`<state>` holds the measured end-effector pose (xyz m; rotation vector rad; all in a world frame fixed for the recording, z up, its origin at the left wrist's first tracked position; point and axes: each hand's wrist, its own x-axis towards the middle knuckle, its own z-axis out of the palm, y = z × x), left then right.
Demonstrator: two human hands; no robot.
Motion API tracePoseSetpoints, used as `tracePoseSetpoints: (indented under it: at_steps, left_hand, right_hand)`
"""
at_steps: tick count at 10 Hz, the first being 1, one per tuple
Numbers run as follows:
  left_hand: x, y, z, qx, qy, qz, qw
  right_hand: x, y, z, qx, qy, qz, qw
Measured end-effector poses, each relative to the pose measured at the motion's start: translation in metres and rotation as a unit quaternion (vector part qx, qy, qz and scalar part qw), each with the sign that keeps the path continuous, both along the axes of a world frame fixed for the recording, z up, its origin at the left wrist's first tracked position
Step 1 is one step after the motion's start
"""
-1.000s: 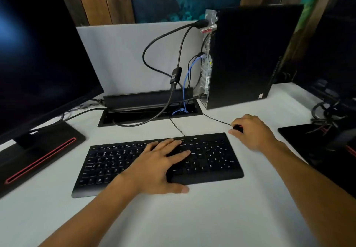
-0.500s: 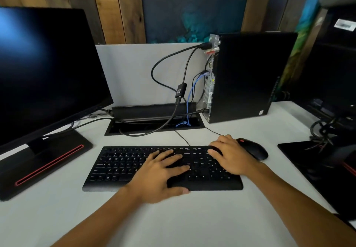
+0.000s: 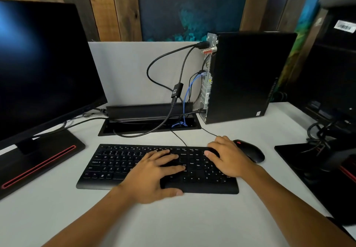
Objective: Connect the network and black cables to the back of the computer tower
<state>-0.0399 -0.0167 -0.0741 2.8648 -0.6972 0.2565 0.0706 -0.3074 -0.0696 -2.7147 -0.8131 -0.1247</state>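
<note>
On keyboard (image 3: 119, 166) — left hand (image 3: 154, 175), right hand (image 3: 229, 158) flat | mouse (image 3: 250, 152) beside right

The flat black plastic keyboard (image 3: 157, 166) bears white key legends: Q W E R T Y, then A S D F G below, then Z X C V. On its right end stand digits 1, 2, 0. Other labels are too blurred.

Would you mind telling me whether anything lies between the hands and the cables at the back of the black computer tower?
The black keyboard lies under both hands, left hand and right hand. Beyond it, bare white desk and the open cable tray lead to the black computer tower, where the blue network cable already reaches the rear panel.
</note>
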Motion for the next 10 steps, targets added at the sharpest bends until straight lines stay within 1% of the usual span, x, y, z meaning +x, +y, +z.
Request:
tracePoseSetpoints:
  at_steps: [1, 2, 3, 4, 5, 8, 9, 10]
  left_hand:
    - [0.007, 0.003, -0.001, -0.061, 0.023, 0.011, 0.998]
    - [0.015, 0.004, -0.004, -0.079, 0.009, 0.08, 0.994]
    - [0.016, -0.001, -0.008, -0.038, 0.006, 0.123, 0.992]
    - [0.014, -0.003, -0.006, -0.035, 0.002, 0.128, 0.991]
    - [0.014, -0.004, -0.004, -0.039, 0.017, 0.131, 0.99]
    - [0.009, -0.006, -0.006, -0.06, 0.027, 0.147, 0.987]
    - [0.03, -0.01, 0.016, -0.065, 0.038, 0.164, 0.984]
    - [0.062, -0.016, 0.049, -0.051, 0.063, 0.188, 0.979]
  right_hand:
    - [-0.001, -0.001, 0.001, -0.012, -0.014, 0.006, 1.0]
    - [-0.008, 0.007, 0.007, -0.025, -0.012, 0.017, 0.999]
    - [-0.017, 0.021, 0.003, -0.051, 0.006, 0.018, 0.999]
    - [-0.022, 0.024, 0.002, -0.058, 0.007, 0.006, 0.998]
    - [-0.023, 0.021, 0.001, -0.049, 0.009, -0.002, 0.999]
    - [-0.024, 0.029, 0.006, -0.021, 0.036, -0.023, 0.999]
    - [-0.014, 0.041, 0.021, -0.035, 0.019, -0.045, 0.998]
    - [0.005, 0.057, 0.041, 0.02, -0.024, -0.033, 0.999]
